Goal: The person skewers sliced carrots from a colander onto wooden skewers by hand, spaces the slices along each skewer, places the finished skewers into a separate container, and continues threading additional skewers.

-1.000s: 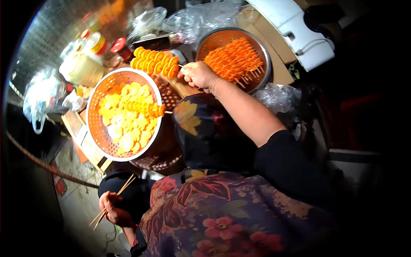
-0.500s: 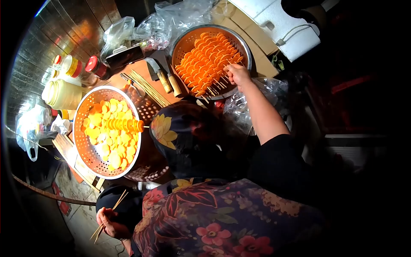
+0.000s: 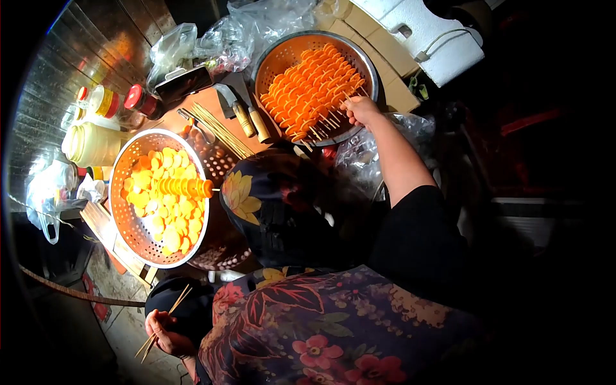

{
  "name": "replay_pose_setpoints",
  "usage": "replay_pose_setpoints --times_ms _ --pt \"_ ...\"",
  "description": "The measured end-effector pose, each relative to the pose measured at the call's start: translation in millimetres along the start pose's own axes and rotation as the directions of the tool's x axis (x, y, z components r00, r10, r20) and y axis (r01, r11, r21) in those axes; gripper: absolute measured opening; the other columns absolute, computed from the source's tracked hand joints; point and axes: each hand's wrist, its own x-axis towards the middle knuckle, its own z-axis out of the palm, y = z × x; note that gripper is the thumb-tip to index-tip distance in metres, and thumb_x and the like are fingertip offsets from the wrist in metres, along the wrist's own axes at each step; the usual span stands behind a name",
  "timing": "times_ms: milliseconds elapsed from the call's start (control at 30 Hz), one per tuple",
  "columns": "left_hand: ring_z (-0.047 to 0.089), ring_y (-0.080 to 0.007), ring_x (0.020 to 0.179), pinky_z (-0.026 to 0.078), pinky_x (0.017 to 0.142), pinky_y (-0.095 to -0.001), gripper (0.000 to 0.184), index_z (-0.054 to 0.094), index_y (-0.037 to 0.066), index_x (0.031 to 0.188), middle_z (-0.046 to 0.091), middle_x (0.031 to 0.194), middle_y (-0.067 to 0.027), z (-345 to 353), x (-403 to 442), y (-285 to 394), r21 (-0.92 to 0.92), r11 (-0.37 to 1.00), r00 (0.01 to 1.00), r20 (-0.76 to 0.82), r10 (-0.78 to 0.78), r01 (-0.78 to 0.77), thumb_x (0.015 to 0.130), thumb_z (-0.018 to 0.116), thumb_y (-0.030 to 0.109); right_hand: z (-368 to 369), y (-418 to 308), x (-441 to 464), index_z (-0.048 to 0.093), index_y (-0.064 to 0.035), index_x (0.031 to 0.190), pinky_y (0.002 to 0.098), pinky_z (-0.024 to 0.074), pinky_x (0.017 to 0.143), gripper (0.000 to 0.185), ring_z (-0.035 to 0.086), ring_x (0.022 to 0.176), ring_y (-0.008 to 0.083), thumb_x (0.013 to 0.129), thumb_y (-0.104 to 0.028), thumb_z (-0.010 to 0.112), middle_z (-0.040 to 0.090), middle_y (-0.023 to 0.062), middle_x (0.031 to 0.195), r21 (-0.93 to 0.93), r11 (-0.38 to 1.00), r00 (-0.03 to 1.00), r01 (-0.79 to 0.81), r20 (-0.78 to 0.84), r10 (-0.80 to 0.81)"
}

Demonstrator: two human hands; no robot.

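In my left hand [image 3: 168, 335], low at the left beside my knee, are a few thin bamboo skewers [image 3: 181, 300], with my fingers closed round them. My right hand [image 3: 361, 110] reaches to the rim of the far metal colander [image 3: 267, 59]. Its fingers pinch the bare stick end of a skewer of orange vegetable slices [image 3: 307, 90]; several such skewers lie side by side in this colander. A nearer white-rimmed colander [image 3: 119, 221] holds loose orange slices [image 3: 173, 221]. Across those rests one threaded skewer [image 3: 186, 187], its stick pointing towards my knee.
Between the colanders lie a bundle of bamboo skewers [image 3: 221, 130], a knife [image 3: 242, 120] and a wooden-handled cleaver [image 3: 259, 125]. Jars [image 3: 142, 101] and a phone [image 3: 185, 86] stand behind. Plastic bags [image 3: 240, 32] and a white foam box [image 3: 443, 48] edge the far side.
My right hand has shifted slightly to the right and down at the colander's rim. My left hand still holds its skewers in the same place.
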Motion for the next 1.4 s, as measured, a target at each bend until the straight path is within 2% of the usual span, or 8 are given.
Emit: replay_pose_setpoints --times_ms 300,500,700,867,1000,1167,1267,1400 --pt "0.050 -0.0141 0.066 0.043 0.061 -0.0250 0.031 0.058 0.002 0.100 0.056 0.080 -0.0069 -1.4 -1.8 -2.4 -0.021 0.999 1.000 -0.013 0.025 -0.026 0.097 0.041 0.028 1.8 6.3 13.6 0.061 -0.0051 0.103 0.0273 0.0462 0.050 0.028 0.060 0.061 0.0134 0.092 -0.029 0.051 0.063 0.0043 0.077 -0.058 0.998 0.984 0.021 -0.175 -0.031" --pt "0.050 -0.0138 0.066 0.042 0.061 -0.0251 0.031 0.058 0.002 0.099 0.056 0.079 -0.0064 -0.7 -2.8 -1.0 -0.019 0.999 0.999 -0.019 0.031 -0.031 0.097 0.042 0.028 0.6 18.4 34.7 0.066 -0.0031 0.096 0.0275 0.0499 0.054 0.019 0.062 0.061 0.0139 0.087 -0.018 0.057 0.066 0.0055 0.074 0.174 0.969 0.944 0.177 -0.307 -0.117" --pt "0.050 -0.0139 0.066 0.042 0.062 -0.0253 0.030 0.058 0.002 0.099 0.056 0.080 -0.0063 0.4 -1.8 -1.8 -0.013 1.000 0.999 -0.033 0.024 -0.024 0.097 0.042 0.027 3.6 16.9 26.9 0.065 0.0012 0.096 0.0246 0.0498 0.059 0.024 0.061 0.066 0.0119 0.081 -0.017 0.067 0.066 0.0058 0.073 -0.084 0.983 0.954 0.161 -0.243 -0.176" --pt "0.050 -0.0138 0.066 0.042 0.061 -0.0250 0.030 0.058 0.002 0.099 0.056 0.080 -0.0064 -1.7 0.7 -6.3 0.003 1.000 0.999 -0.021 0.030 -0.030 0.097 0.042 0.027 3.9 4.6 16.1 0.068 -0.0009 0.091 0.0247 0.0500 0.061 0.012 0.061 0.064 0.0128 0.082 -0.009 0.065 0.066 0.0069 0.074 0.277 0.952 0.936 0.133 -0.350 -0.029" --pt "0.050 -0.0136 0.066 0.042 0.061 -0.0248 0.031 0.059 0.002 0.098 0.056 0.080 -0.0063 1.2 -0.3 -4.0 0.007 1.000 0.999 -0.045 0.009 -0.008 0.097 0.042 0.027 -2.2 10.5 13.8 0.068 -0.0022 0.096 0.0242 0.0460 0.056 0.015 0.059 0.064 0.0114 0.086 -0.012 0.062 0.065 0.0037 0.074 0.277 0.945 0.913 0.175 -0.404 -0.051" --pt "0.050 -0.0134 0.065 0.042 0.060 -0.0248 0.032 0.059 0.002 0.098 0.057 0.079 -0.0059 3.5 -1.2 -0.7 0.004 1.000 0.998 -0.046 0.031 -0.031 0.097 0.043 0.029 -14.6 31.8 26.5 0.070 -0.0063 0.091 0.0296 0.0516 0.070 0.012 0.065 0.077 0.0160 0.084 -0.012 0.063 0.069 0.0076 0.086 -0.123 0.987 0.924 0.105 -0.354 -0.143" --pt "0.050 -0.0133 0.065 0.042 0.060 -0.0248 0.032 0.059 0.002 0.098 0.057 0.079 -0.0058 1.5 0.0 -3.2 0.011 1.000 0.999 -0.041 0.024 -0.024 0.097 0.043 0.029 -13.4 36.7 36.8 0.068 -0.0030 0.095 0.0268 0.0482 0.058 0.016 0.060 0.063 0.0124 0.086 -0.015 0.063 0.066 0.0049 0.074 -0.338 0.915 0.866 0.220 -0.365 -0.343" --pt "0.050 -0.0133 0.066 0.042 0.061 -0.0251 0.032 0.059 0.002 0.098 0.057 0.079 -0.0059 0.4 -0.8 -2.1 0.009 1.000 0.999 -0.029 0.028 -0.028 0.097 0.042 0.029 -11.5 31.7 44.0 0.068 -0.0053 0.095 0.0295 0.0488 0.057 0.015 0.061 0.062 0.0146 0.086 -0.014 0.061 0.065 0.0035 0.073 -0.477 0.855 0.862 0.204 -0.327 -0.387"
